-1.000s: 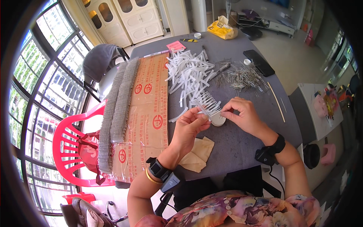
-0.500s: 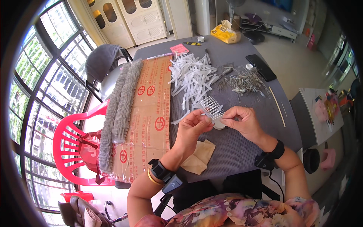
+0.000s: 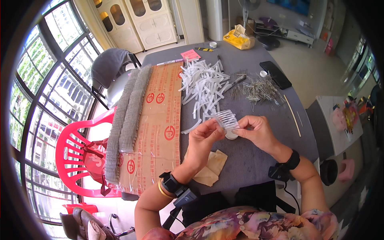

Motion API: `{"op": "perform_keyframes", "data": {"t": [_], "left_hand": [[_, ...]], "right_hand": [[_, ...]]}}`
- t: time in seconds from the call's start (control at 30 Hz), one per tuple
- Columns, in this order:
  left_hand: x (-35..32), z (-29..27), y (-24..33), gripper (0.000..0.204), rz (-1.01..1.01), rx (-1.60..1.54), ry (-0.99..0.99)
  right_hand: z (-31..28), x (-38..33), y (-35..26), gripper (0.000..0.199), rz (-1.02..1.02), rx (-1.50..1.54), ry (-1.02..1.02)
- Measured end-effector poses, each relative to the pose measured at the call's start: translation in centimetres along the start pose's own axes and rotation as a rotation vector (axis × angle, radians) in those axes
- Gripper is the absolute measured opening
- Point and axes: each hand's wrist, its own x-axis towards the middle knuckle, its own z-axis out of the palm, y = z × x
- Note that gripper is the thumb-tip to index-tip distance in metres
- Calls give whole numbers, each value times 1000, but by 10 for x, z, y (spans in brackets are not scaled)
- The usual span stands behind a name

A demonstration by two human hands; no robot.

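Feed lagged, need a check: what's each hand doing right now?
Left hand: closed on the clear plastic comb.
Right hand: closed on the same comb's other side.

We saw bright daylight pouring through the tall windows (image 3: 38, 80) left of the grey table (image 3: 248, 160), leaving soft shadows under the hands. Glare shone off the tape-covered cardboard sheet (image 3: 160, 116). Focus stayed crisp near the table; straight lines bowed outward, and black vignette ringed the corners.

Floral top (image 3: 256, 226), black wrist devices (both arms), gold bangle (image 3: 161, 191)
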Motion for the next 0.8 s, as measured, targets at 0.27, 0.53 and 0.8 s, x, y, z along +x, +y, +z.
{"op": "perform_keyframes", "data": {"t": [0.27, 0.53, 0.8], "left_hand": [[-3, 4, 2, 28, 106, 149, 15], [0, 19, 21, 55, -27, 158, -157], [-9, 43, 22, 76, -257, 273, -230]], "right_hand": [[14, -7, -1, 10, -191, -212, 127], [-16, 7, -2, 60, 117, 594, -91], [-14, 1, -2, 71, 193, 601, -169]]}}
